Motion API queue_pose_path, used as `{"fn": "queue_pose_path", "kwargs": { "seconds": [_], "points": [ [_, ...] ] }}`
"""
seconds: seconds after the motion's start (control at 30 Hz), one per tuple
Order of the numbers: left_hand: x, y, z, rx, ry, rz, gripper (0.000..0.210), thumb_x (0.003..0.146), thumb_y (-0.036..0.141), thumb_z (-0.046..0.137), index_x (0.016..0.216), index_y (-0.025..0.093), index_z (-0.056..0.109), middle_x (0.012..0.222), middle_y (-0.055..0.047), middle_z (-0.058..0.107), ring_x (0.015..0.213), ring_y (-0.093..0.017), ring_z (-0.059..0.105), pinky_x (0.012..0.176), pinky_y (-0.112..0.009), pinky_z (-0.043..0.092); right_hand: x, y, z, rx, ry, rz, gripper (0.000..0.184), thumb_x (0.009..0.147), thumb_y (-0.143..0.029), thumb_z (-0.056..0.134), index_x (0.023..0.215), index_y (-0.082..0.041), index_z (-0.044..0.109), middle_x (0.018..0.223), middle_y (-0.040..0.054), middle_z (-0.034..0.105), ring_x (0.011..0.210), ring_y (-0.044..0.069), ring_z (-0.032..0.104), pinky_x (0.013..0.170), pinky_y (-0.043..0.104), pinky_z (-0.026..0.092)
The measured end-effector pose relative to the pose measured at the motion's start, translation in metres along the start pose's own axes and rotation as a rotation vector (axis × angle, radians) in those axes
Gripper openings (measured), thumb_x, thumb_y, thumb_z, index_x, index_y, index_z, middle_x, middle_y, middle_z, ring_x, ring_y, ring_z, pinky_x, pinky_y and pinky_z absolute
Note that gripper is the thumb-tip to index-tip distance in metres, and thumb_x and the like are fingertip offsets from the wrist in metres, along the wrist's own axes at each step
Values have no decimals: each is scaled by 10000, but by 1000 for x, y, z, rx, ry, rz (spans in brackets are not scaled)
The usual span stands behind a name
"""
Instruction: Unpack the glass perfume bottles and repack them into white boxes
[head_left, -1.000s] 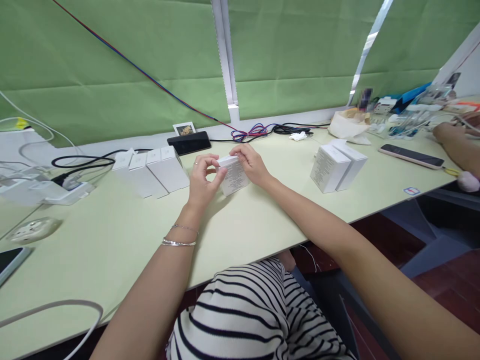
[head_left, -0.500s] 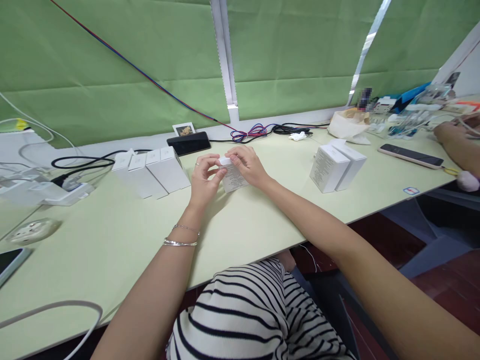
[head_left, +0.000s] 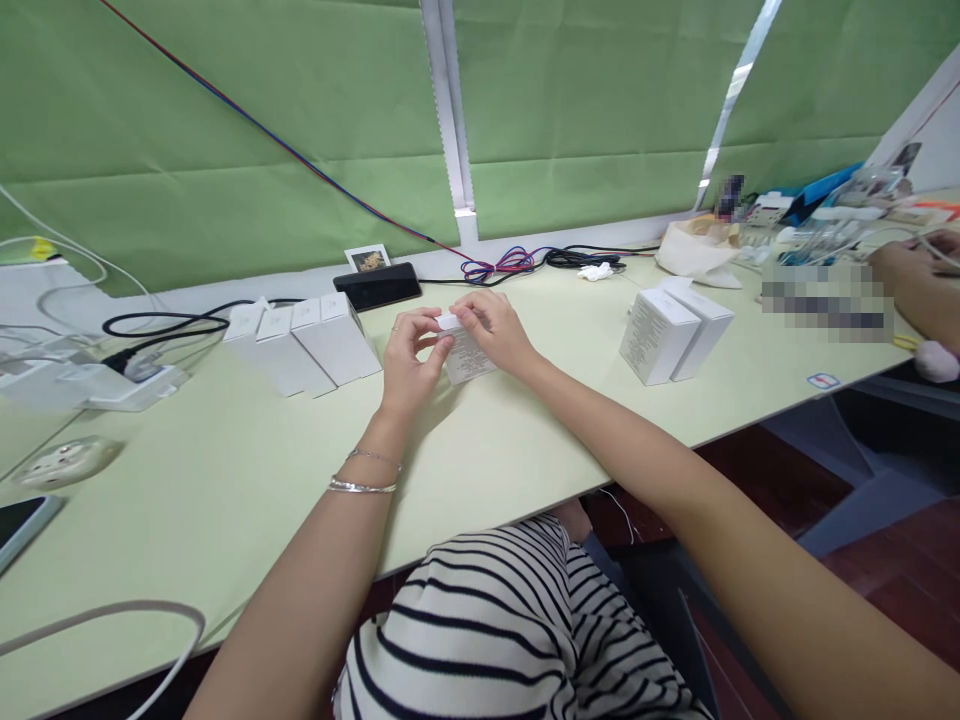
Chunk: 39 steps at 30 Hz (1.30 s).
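Observation:
A small white box (head_left: 466,362) with grey printed text on its front stands upright on the pale table between my hands. My left hand (head_left: 411,358) grips its top left side, thumb at the front edge and fingers at the top. My right hand (head_left: 491,328) is closed on the upper right, its thumb and fingers pinching the top flap. Fingers cover part of the box's top. Left of my hands several plain white boxes (head_left: 330,345) stand side by side. Two more white boxes (head_left: 660,338) stand to the right, the nearer one with printed text.
A black phone (head_left: 377,287) lies behind the boxes, near bundled cables (head_left: 502,265). At left are a power strip (head_left: 124,385), a beige socket adapter (head_left: 66,460) and another phone (head_left: 26,525). A paper bag (head_left: 701,250) and another person's hand (head_left: 904,265) are at right.
My hands and the box they hold stay almost in place, with only tiny finger shifts. The other person's hand at the far right has moved slightly.

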<state>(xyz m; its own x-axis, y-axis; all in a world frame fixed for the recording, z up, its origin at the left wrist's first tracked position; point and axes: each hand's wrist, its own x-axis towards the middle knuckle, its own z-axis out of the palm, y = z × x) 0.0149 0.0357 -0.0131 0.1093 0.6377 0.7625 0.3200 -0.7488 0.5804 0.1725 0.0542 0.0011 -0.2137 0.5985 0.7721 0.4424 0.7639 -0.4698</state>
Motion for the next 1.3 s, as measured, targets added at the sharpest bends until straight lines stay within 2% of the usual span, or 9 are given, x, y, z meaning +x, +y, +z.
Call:
{"fn": "queue_pose_path", "kwargs": {
  "seconds": [0.23,0.5,0.73,0.97,1.3],
  "points": [
    [-2,-1,2,-21,21,2,332,763,462,658,860,225,447,1085,-73,587,979,-179,617,768,-331,560,0,-1,1,-5,19,2,453,938,-537,295,833,-200,579,915,62,646,907,199,535,867,361,351],
    [-1,3,1,-19,8,11,374,779,447,653,1027,249,455,1122,-68,588,960,-171,639,789,-323,557,1,-1,2,3,29,36,446,929,-552,303,812,-210,564,903,60,634,907,210,530,882,365,351],
    [-1,2,2,13,16,31,360,777,428,660,1019,241,470,1098,-61,590,947,-173,639,786,-330,560,0,-3,2,-1,55,27,445,924,-556,319,784,-203,550,897,65,653,886,203,543,866,366,366],
    [-2,4,1,33,8,33,311,791,426,644,983,234,494,1079,-60,597,971,-175,628,789,-329,560,0,-3,-1,-3,22,17,401,935,-511,337,777,-206,542,907,53,653,889,190,544,872,367,369],
    [-1,4,2,18,22,22,302,786,436,647,951,226,505,1059,-58,605,960,-169,633,777,-312,563,1,1,0,-1,34,-18,427,925,-546,321,788,-210,546,905,60,657,899,199,554,870,363,373]
  ]
}}
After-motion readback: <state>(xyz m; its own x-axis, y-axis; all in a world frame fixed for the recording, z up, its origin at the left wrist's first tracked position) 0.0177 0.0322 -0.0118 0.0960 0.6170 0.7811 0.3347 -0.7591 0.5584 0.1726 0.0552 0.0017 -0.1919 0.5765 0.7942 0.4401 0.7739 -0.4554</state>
